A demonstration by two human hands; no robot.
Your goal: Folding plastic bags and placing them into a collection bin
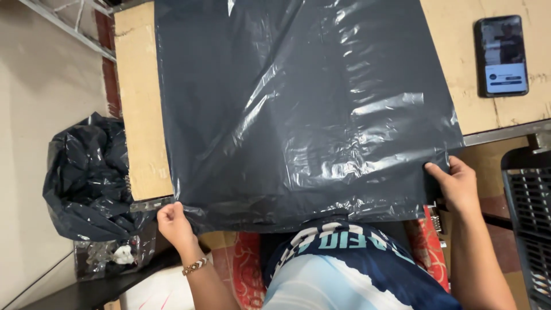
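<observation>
Wooden table (138, 115) bears dark plastic bag (298, 103), its near corners gripped by both hands.

Single head-worn view, looking steeply down, close over the wooden table (140, 115) edge

dark plastic bag (298, 109), flat, glossy, crinkled

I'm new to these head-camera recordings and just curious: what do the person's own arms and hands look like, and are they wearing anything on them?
Both hands are bare, with no gloves or rings that show. The left hand has a woven bracelet at the wrist, patterned in brown and white zigzags. The right hand has nothing at its wrist. Both forearms are uncovered, with no sleeves in view.
</observation>
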